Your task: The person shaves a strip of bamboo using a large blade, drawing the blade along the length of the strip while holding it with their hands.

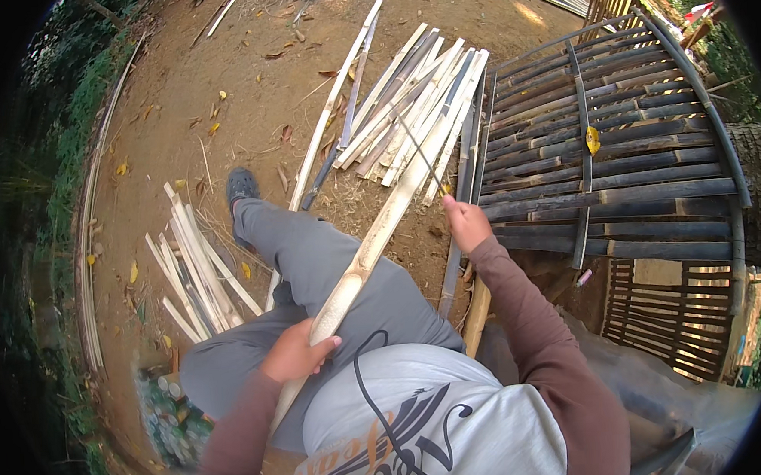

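Note:
A long, pale split bamboo strip (360, 264) slants across my lap, its far end over a pile on the ground. My left hand (300, 352) is wrapped round its near part, close to my waist. In my right hand (468, 224) is a thin-bladed knife (422, 154), gripped by its handle, most of which the fingers hide. Its dark, narrow blade points away from me and crosses over the strip's far part. Whether the edge touches the bamboo I cannot tell.
Bamboo strips (408, 98) lie piled ahead, and a smaller bundle (199, 264) lies left of my legs. A dark bamboo slat rack (608, 148) stands to the right. Green bottles (170, 416) in clear plastic sit at the lower left. Dry leaves dot the dirt ground (242, 64).

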Demonstrator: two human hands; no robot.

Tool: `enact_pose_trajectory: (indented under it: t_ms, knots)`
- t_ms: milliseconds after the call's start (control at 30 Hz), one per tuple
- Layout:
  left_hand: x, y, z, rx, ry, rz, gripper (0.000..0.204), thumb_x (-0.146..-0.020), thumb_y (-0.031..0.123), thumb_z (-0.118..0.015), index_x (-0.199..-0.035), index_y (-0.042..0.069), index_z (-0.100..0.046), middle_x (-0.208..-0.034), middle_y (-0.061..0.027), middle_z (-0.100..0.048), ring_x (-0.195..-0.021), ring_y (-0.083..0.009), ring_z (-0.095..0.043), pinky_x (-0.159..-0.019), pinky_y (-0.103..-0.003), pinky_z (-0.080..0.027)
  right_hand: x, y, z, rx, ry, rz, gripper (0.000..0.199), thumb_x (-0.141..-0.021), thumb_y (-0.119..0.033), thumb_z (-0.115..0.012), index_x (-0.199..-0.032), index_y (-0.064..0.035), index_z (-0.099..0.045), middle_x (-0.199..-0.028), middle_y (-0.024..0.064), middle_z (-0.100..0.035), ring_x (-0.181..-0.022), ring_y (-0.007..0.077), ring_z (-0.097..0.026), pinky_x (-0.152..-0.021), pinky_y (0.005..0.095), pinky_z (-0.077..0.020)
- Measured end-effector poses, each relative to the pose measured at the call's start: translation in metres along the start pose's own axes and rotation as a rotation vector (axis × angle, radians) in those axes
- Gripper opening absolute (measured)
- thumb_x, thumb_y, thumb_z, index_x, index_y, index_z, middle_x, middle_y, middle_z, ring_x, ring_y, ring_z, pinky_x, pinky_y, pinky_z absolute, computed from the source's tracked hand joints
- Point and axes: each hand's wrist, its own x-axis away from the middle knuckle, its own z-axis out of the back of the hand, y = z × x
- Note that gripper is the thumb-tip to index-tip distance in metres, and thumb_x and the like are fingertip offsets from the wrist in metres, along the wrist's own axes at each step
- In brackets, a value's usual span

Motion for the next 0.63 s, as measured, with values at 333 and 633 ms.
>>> enact_pose_trajectory:
  t_ms: [333,633]
  knots:
    - [0.004,0.002,-0.003,-0.006,0.028,0.025,0.033,-0.103,0.029,-0.075,-0.111,-0.001,-0.064,-0.07,-0.0019,-0.063,-0.055,-0.0103,-0.059,-0.053,-0.03,-0.049,0.097,-0.015,-0.03,0.606,-0.213,0.323,0.067,-0.097,-0.069,-0.06,-0.089,-0.0043,-0.073,-0.083,0.0202,-0.073,-0.081,0.043,-0.072,-0.073,0.0522,-0.0561]
    - [0.005,-0.006,-0.006,-0.051,0.066,0.016,0.035,-0.103,0.031,-0.075,-0.116,0.0,-0.064,-0.072,-0.003,-0.065,-0.055,-0.0115,-0.061,-0.054,-0.031,-0.052,0.077,-0.017,-0.035,0.638,-0.238,0.165,0.071,-0.1,-0.071,-0.053,-0.094,-0.0036,-0.075,-0.086,0.0211,-0.074,-0.087,0.0423,-0.074,-0.079,0.0528,-0.0575]
